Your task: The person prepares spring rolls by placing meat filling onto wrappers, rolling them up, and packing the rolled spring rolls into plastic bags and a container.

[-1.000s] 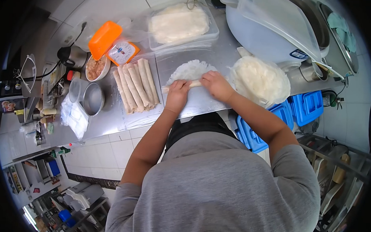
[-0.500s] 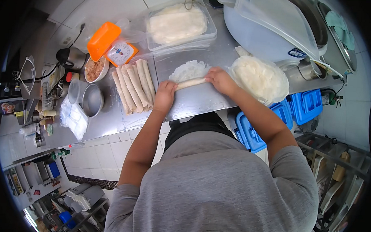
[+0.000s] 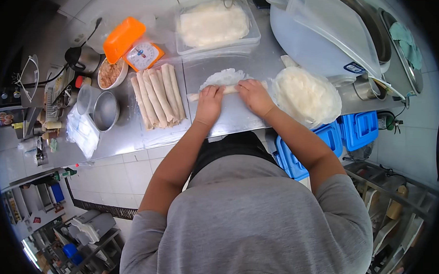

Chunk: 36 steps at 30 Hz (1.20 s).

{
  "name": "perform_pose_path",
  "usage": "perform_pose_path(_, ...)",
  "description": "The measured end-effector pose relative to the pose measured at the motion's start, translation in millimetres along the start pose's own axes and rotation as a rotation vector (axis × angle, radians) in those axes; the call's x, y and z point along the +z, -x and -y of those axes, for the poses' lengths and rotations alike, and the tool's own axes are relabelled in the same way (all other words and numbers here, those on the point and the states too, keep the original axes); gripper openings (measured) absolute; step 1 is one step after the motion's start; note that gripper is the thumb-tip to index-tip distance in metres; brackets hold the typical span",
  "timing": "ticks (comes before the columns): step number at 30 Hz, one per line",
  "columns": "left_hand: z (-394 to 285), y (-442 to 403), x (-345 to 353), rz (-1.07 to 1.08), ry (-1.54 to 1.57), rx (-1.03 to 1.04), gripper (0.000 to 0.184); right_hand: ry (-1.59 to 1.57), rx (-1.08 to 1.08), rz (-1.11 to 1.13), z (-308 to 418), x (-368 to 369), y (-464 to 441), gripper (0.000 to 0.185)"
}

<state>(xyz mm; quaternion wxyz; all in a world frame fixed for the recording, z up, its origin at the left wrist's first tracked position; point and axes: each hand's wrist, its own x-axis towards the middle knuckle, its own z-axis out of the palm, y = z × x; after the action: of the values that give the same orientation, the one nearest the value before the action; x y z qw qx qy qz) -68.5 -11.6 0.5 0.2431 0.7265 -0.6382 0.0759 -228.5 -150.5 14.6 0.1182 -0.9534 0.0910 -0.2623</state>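
A partly rolled pale wrapper (image 3: pixel 230 89) lies on the steel table, its ends showing beyond both hands. The fingers of my left hand (image 3: pixel 210 104) are curled over its left part, and my right hand (image 3: pixel 253 95) is closed over its right part. Behind the roll, the unrolled part of the thin white wrapper (image 3: pixel 224 76) lies flat. Several finished rolls (image 3: pixel 158 96) are side by side to the left. A round stack of wrappers (image 3: pixel 305 96) sits on the right, near my right hand.
Behind the hands is a clear tub (image 3: pixel 218 42) with white sheets. On the left stand an orange scale (image 3: pixel 142 56), a bowl of filling (image 3: pixel 112 74), a metal bowl (image 3: pixel 106 112) and plastic bags (image 3: pixel 82 131). A large translucent container (image 3: pixel 319 39) stands at the back right.
Compared with half a second ago, my hands have moved from the roll's ends inward over it, closer together. Less of the flat wrapper shows behind the roll.
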Motion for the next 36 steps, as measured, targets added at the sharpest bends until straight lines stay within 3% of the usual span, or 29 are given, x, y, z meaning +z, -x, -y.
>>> perform_pose_path(8,10.8,-21.0,-10.6,0.132,0.062,-0.122,0.029,-0.138,0.262,0.202,-24.9,7.8,-25.3,0.017)
perform_pose_path(11,15.5,-28.2,-2.5,0.064,0.088,-0.199,0.025,-0.061,0.39,0.251,-16.2,-1.6,-38.3,0.02)
perform_pose_path(14,20.4,-35.4,-8.3,0.198,0.121,-0.222,0.023,-0.005,0.125,0.083,-6.7,-4.7,-38.0,0.018)
perform_pose_path(17,24.0,-26.4,-10.3,0.057,0.069,-0.095,0.025,-0.117,0.078,0.037,-1.5,5.0,-29.4,0.018)
perform_pose_path(20,19.9,-20.0,-8.9,-0.068,-0.041,0.019,0.023,-0.142,0.076,0.028,-14.2,14.2,-27.2,0.016)
perform_pose_path(23,26.3,-22.8,-4.2,0.028,0.06,-0.085,0.023,-0.174,0.169,0.199,-25.5,17.9,-37.0,0.016)
perform_pose_path(26,36.3,-33.8,-3.8,0.145,0.109,-0.152,0.024,-0.223,0.271,0.218,-30.9,16.9,-48.7,0.014)
perform_pose_path(29,33.8,-53.2,-21.4,0.339,0.039,-0.228,0.023,-0.112,0.317,0.308,-24.6,5.9,-61.1,0.025)
perform_pose_path(32,24.4,-42.5,-11.4,0.075,-0.09,-0.086,0.033,-0.052,0.14,0.009,-11.6,7.9,-47.1,0.039)
perform_pose_path(36,0.9,-17.8,2.5,0.216,0.018,-0.049,0.055,-0.118,0.124,0.112,3.9,19.1,-22.4,0.053)
